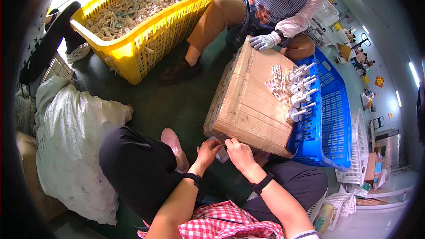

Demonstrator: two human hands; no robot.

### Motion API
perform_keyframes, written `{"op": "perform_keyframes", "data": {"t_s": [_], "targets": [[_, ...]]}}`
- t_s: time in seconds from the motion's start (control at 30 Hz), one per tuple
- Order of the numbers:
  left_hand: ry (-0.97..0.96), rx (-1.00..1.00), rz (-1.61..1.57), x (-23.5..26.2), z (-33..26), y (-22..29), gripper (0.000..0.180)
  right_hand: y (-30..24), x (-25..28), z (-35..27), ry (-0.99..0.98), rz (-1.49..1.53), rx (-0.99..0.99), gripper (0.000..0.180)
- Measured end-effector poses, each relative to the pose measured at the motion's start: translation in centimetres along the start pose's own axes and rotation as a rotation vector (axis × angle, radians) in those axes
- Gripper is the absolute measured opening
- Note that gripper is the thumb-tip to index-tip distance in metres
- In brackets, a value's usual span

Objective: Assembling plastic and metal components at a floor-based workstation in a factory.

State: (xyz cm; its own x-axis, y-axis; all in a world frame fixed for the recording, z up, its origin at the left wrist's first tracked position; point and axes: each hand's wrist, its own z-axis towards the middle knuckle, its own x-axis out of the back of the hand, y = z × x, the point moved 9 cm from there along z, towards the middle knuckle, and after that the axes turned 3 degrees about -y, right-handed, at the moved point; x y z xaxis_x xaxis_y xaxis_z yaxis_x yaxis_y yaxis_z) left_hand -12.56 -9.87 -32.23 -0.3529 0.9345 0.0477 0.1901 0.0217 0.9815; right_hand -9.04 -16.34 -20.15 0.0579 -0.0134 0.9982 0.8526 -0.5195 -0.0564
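Close together at the near edge of a brown cardboard box (248, 102), my left hand (208, 151) and my right hand (239, 152) both have their fingertips pinched. Whatever sits between the fingers is too small and dark to name. Below them, partly hidden, is a pale whitish piece (222, 155). On top of the box lies a pile of small pale plastic pieces (276, 81). Beside that pile stand several round metal parts with white rods (297, 99).
A blue crate (334, 119) adjoins the box on the right. Across from me a co-worker rests a gloved hand (263, 42) on the box. A yellow basket (146, 48) full of small pieces stands far left, and a white sack (77, 146) nearer left.
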Motion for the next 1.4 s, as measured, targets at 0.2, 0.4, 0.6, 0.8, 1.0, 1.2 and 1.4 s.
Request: {"op": "perform_keyframes", "data": {"t_s": [0.2, 0.4, 0.6, 0.8, 1.0, 1.2, 1.4], "targets": [[-0.094, 0.316, -0.222, -0.3, -0.9, -1.4, 0.02, -0.5, -0.7, 0.2, -0.028, -0.015, -0.023, 0.002], [-0.147, 0.356, -0.311, -0.4, -1.1, 0.0, 0.031, 0.3, -1.8, 0.0, -0.025, 0.022, -0.125, 0.005], [-0.159, 0.344, -0.292, -0.1, -0.8, 0.5, 0.031, 0.6, -2.7, 0.0, 0.004, 0.033, -0.109, 0.005], [-0.145, 0.407, 0.404, 0.6, -1.6, -1.1, 0.013, 5.6, -7.8, -3.9, -0.286, 0.02, -0.265, 0.004], [-0.178, 0.529, 0.359, 1.7, -2.7, -8.6, 0.017, 3.6, 3.5, -4.3, 0.221, 0.385, -0.21, 0.01], [-0.302, 0.388, 0.149, -2.0, -2.1, -3.6, 0.018, 13.6, 9.0, -2.4, 0.404, 0.143, -0.402, 0.024], [-0.493, 0.214, 0.115, -4.3, -3.8, 1.9, 0.015, 5.0, 8.3, 0.1, 0.397, 0.089, -0.082, 0.057]]}}
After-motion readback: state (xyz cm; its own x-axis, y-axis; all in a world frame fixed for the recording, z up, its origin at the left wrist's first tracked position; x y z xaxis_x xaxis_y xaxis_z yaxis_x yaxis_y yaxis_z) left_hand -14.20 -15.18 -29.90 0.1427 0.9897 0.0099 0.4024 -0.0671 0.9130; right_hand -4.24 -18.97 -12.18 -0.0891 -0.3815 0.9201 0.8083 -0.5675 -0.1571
